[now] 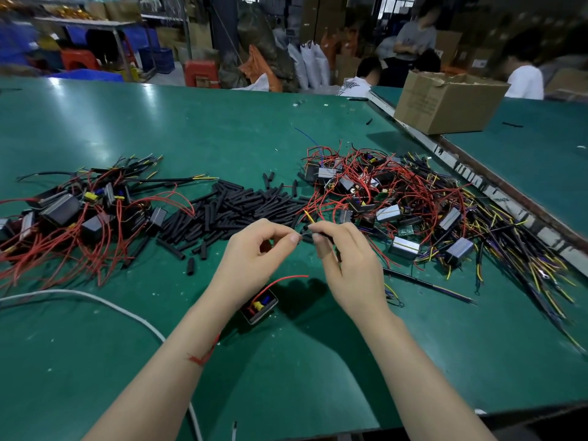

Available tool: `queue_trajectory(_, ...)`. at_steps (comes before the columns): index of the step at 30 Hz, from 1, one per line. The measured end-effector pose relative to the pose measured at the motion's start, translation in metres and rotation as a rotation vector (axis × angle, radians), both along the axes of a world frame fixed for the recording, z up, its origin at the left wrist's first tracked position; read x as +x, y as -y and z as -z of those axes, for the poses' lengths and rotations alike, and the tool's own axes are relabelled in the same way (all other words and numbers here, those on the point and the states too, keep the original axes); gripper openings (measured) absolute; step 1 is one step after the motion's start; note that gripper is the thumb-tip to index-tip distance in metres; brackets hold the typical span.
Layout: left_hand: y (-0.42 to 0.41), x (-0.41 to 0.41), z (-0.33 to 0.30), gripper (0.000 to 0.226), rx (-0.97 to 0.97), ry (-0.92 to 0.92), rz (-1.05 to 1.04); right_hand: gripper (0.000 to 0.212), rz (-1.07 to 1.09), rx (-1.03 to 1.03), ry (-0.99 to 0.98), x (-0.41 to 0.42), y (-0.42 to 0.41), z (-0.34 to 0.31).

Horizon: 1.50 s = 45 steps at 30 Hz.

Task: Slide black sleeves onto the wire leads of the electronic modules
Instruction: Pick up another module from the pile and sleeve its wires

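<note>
My left hand (257,249) and my right hand (343,259) meet over the green table (222,122), fingertips almost touching. The right hand pinches a black sleeve (326,237) with a yellow wire tip poking out above it; the left hand pinches the wire lead end beside it. Below my hands lies one open black module (259,307) with a red lead curving right. A heap of loose black sleeves (235,208) sits just beyond my hands. Sleeved modules (76,208) are piled at the left, unsleeved modules (397,198) with tangled red and yellow wires at the right.
A white cable (105,305) curves across the near left of the table. A cardboard box (445,103) stands at the far right past a metal divider strip (471,176). Several people sit or stand beyond the table's far edge among stools and crates.
</note>
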State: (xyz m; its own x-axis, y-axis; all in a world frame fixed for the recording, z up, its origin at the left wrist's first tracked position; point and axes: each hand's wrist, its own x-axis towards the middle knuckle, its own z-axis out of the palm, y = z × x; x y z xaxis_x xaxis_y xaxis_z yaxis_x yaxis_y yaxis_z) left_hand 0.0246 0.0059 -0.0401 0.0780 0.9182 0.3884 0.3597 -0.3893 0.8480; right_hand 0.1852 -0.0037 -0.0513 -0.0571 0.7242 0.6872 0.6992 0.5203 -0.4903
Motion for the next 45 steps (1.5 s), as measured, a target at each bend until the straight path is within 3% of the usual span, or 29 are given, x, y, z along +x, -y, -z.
queue_trajectory(8,0.0,0.003,0.004,0.014,0.219,-0.238,-0.139,0.017,0.099,0.094,0.185,-0.005,-0.004,0.003)
queue_trajectory(17,0.003,0.004,0.008,0.014,0.368,-0.349,-0.203,0.02,0.17,-0.17,0.216,-0.014,-0.002,0.011)
queue_trajectory(21,0.007,0.006,0.008,0.019,0.429,-0.369,-0.144,0.021,0.225,-0.146,0.185,-0.013,-0.002,0.01)
queue_trajectory(24,0.009,0.011,0.006,0.019,0.422,-0.374,-0.172,0.016,0.282,-0.037,0.194,-0.013,-0.001,0.004)
queue_trajectory(28,0.008,0.01,0.009,0.015,0.375,-0.347,-0.141,0.026,0.287,0.054,0.208,-0.009,0.002,0.001)
queue_trajectory(38,0.004,0.001,0.013,0.021,0.216,-0.375,-0.141,0.015,0.075,-0.062,0.311,-0.011,0.003,0.011)
queue_trajectory(45,0.002,0.002,0.013,0.008,0.114,-0.393,-0.139,0.011,0.204,-0.016,0.224,-0.011,0.002,0.009)
